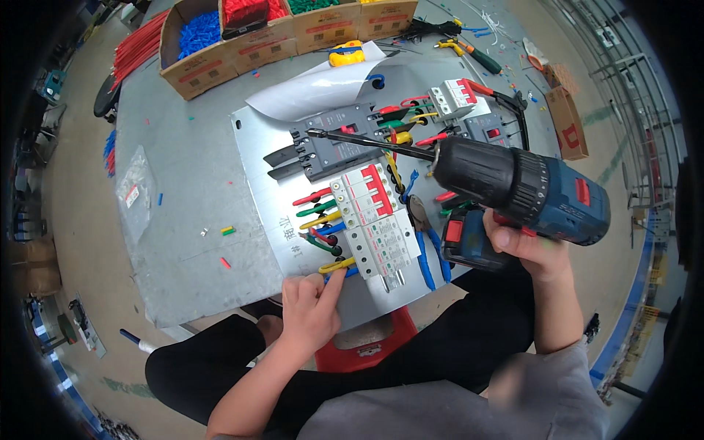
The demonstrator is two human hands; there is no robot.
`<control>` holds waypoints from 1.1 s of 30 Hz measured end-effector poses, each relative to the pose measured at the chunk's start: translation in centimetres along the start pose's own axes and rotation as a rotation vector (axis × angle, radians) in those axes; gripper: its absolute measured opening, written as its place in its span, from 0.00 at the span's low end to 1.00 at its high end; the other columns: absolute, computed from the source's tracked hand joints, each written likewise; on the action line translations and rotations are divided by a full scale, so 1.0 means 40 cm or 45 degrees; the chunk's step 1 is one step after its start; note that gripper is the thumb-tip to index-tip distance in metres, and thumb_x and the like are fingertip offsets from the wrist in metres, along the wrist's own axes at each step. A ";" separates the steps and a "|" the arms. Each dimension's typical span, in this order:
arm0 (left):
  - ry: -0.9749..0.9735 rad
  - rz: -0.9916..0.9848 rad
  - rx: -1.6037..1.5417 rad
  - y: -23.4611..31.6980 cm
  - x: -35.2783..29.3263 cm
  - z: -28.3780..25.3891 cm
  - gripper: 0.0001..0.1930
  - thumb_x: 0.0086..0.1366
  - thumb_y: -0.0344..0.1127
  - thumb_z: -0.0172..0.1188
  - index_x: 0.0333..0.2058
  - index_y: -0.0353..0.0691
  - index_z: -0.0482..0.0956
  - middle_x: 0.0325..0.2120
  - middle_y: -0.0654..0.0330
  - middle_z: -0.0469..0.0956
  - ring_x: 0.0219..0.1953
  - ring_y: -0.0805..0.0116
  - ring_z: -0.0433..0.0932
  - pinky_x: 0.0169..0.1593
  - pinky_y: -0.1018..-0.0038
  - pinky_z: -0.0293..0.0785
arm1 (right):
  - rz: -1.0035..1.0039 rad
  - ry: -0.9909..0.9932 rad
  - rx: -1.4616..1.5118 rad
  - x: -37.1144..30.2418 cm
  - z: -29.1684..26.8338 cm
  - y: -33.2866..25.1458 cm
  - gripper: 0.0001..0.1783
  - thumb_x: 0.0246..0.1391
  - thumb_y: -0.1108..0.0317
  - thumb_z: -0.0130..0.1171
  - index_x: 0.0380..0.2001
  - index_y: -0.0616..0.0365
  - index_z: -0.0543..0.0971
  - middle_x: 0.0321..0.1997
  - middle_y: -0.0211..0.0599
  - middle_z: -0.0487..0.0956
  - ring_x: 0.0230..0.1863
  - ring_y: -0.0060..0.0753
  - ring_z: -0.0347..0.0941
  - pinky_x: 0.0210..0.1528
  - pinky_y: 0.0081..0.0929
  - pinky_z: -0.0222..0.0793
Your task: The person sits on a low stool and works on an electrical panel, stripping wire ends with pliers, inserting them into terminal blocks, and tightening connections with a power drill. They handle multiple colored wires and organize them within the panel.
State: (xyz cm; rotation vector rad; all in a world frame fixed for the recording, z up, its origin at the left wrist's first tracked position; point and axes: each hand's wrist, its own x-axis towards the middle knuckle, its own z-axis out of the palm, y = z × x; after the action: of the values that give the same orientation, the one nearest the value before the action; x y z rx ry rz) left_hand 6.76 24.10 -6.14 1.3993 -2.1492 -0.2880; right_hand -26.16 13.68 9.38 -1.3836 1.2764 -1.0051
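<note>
My right hand point(539, 253) grips a dark blue cordless drill point(528, 191) by its handle, thumb near the red trigger. The drill's long bit point(367, 139) points left, crossing above a grey moulded-case breaker point(334, 139). Below that breaker stands a row of white modular breakers point(363, 194) with red toggles, and a white surge protector block point(381, 246) adjoins it. My left hand point(312, 308) has its index finger stretched out, touching a yellow wire point(336, 265) at that block's left side; its other fingers are curled and the thumb is hidden. Everything is mounted on a metal plate point(264, 205).
Cardboard bins point(264, 44) of coloured sleeves line the table's far edge. Pliers with blue handles point(429, 253) lie right of the breakers. A yellow tool point(346, 53) rests on curled white paper point(312, 92). A plastic bag point(137, 191) lies left, and a red stool point(367, 345) stands below.
</note>
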 end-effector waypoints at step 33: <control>0.303 0.174 -0.118 -0.022 0.059 -0.003 0.14 0.57 0.29 0.79 0.42 0.43 0.90 0.34 0.66 0.78 0.37 0.64 0.75 0.40 0.67 0.73 | 0.068 -0.213 0.209 -0.036 0.072 -0.030 0.22 0.55 0.66 0.82 0.51 0.56 0.86 0.43 0.30 0.87 0.45 0.26 0.82 0.51 0.30 0.79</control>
State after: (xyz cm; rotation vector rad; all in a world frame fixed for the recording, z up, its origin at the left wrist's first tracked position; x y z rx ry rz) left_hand 6.81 21.62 -5.66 1.1660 -1.9978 -0.1575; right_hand -23.26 15.43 10.04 -1.2729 1.0776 -0.9167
